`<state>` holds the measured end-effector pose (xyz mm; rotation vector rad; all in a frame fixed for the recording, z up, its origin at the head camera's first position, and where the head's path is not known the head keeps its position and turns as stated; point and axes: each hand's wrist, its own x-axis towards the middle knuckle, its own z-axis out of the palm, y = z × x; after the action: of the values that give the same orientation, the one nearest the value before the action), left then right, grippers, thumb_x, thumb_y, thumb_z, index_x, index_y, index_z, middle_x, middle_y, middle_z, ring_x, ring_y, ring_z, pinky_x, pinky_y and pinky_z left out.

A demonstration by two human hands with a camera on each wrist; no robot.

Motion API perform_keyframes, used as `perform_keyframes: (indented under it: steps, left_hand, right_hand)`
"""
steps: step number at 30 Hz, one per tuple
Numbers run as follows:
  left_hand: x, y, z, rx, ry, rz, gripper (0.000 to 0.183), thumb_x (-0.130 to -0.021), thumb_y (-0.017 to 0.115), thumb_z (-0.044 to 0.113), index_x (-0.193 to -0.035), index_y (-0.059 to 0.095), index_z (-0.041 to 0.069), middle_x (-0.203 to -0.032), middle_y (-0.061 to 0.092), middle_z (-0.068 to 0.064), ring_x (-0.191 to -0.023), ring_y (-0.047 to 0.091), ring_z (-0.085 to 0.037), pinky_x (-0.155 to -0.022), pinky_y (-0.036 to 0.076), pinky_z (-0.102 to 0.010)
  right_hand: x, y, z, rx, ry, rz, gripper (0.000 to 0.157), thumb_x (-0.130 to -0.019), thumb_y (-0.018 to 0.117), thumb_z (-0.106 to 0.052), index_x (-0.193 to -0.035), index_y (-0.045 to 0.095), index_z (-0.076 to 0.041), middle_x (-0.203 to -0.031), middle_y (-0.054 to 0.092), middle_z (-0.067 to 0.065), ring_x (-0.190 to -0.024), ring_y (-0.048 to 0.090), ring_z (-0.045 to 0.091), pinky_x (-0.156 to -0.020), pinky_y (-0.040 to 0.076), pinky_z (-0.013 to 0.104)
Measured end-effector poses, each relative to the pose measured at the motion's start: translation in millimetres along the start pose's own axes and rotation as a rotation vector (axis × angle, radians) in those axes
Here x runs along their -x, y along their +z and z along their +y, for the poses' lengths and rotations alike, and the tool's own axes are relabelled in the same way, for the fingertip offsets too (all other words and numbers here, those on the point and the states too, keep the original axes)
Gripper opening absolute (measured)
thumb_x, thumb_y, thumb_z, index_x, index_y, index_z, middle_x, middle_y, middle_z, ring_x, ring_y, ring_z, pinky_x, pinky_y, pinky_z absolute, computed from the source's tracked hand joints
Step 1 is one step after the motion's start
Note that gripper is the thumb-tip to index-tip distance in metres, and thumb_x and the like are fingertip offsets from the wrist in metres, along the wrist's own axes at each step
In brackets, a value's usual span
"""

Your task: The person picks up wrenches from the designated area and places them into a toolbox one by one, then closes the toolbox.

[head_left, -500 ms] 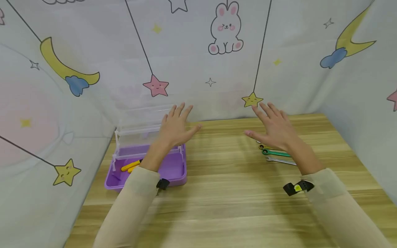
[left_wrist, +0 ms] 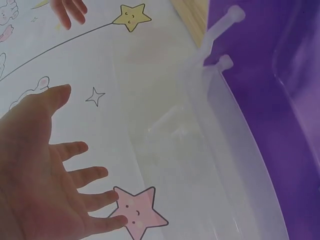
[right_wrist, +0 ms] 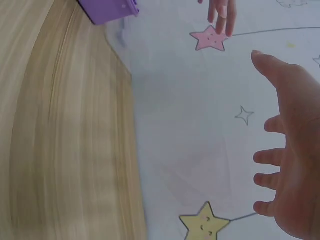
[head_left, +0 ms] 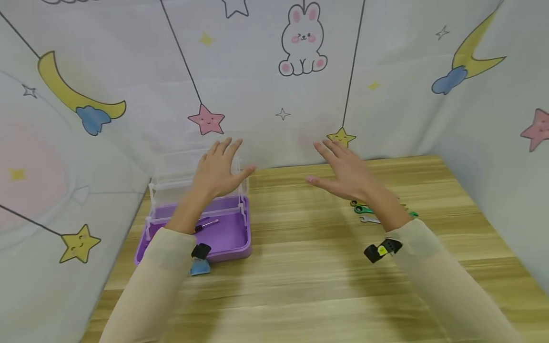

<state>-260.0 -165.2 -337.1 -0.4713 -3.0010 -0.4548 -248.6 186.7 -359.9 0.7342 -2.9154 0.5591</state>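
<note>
My left hand hovers over the purple toolbox with its fingers spread and straight, holding nothing. The box's clear lid is raised at the back, partly hidden by that hand. Inside the box lies a screwdriver with a dark handle and metal shaft; my left forearm covers other contents. On the right, my right hand is raised above the table, empty, thumb apart from the straight fingers. Under its wrist lie several wrenches, among them a green one and a silver one, partly covered by the forearm.
A light-blue item lies on the table in front of the toolbox, beside my left sleeve. The wood-grain table meets a white cloth backdrop printed with stars, moons and a rabbit.
Both hands have shifted left in the head view, the scene also slightly left. The screwdriver shaft and the light-blue item now show, while the yellow handles are hidden behind my left forearm.
</note>
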Motion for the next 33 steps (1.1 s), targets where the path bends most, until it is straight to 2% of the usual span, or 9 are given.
perform_keyframes:
  steps: [7, 11, 17, 23, 29, 33]
  left_hand:
    - [14.2, -17.2, -34.0, -0.01, -0.046, 0.018, 0.088, -0.103, 0.048, 0.067, -0.17, 0.024, 0.014, -0.173, 0.022, -0.021, -0.157, 0.02, -0.048, -0.121, 0.023, -0.073]
    - [26.2, -30.1, -53.8, -0.017, -0.071, 0.014, 0.088, -0.104, 0.047, 0.065, -0.169, 0.024, 0.01, -0.171, 0.022, -0.027, -0.154, 0.022, -0.052, -0.12, 0.022, -0.074]
    - [39.8, -42.7, -82.5, -0.01, -0.12, 0.008, 0.086, -0.106, 0.048, 0.061, -0.169, 0.022, 0.009, -0.17, 0.021, -0.03, -0.152, 0.022, -0.056, -0.118, 0.023, -0.077]
    - [48.9, -45.7, -111.7, 0.0, -0.168, 0.0, 0.085, -0.108, 0.045, 0.058, -0.168, 0.02, 0.005, -0.167, 0.021, -0.035, -0.148, 0.024, -0.06, -0.112, 0.027, -0.081]
    - [63.8, -41.9, -140.6, 0.033, -0.233, 0.043, 0.081, -0.109, 0.043, 0.054, -0.167, 0.02, 0.002, -0.163, 0.024, -0.04, -0.144, 0.029, -0.064, -0.108, 0.029, -0.083]
    - [72.3, -39.8, -154.8, 0.091, -0.244, 0.062, 0.079, -0.111, 0.043, 0.049, -0.167, 0.019, -0.001, -0.161, 0.024, -0.042, -0.144, 0.029, -0.064, -0.11, 0.028, -0.082]
  right_hand:
    - [-13, 23.3, -20, -0.117, -0.003, 0.026, 0.097, -0.098, 0.054, -0.075, -0.172, 0.017, -0.024, -0.175, 0.021, 0.011, -0.161, 0.017, 0.038, -0.124, 0.022, 0.068]
    - [-20, 36.4, -30, -0.217, -0.008, 0.033, 0.095, -0.099, 0.055, -0.073, -0.171, 0.02, -0.023, -0.175, 0.022, 0.009, -0.16, 0.018, 0.035, -0.124, 0.025, 0.066]
    - [-30, 55.2, -42, -0.28, -0.007, 0.018, 0.093, -0.1, 0.053, -0.072, -0.171, 0.02, -0.023, -0.175, 0.024, 0.008, -0.16, 0.022, 0.034, -0.125, 0.024, 0.064]
    - [-36, 74.0, -53, -0.346, 0.002, -0.004, 0.09, -0.101, 0.053, -0.068, -0.171, 0.021, -0.022, -0.174, 0.026, 0.009, -0.16, 0.023, 0.034, -0.128, 0.02, 0.059]
    - [-38, 89.1, -66, -0.467, 0.011, -0.02, 0.088, -0.101, 0.055, -0.066, -0.17, 0.025, -0.02, -0.172, 0.03, 0.009, -0.159, 0.025, 0.034, -0.127, 0.021, 0.059]
    - [-42, 96.8, -74, -0.536, 0.012, -0.024, 0.086, -0.102, 0.055, -0.065, -0.169, 0.028, -0.018, -0.172, 0.031, 0.009, -0.158, 0.027, 0.033, -0.127, 0.023, 0.057]
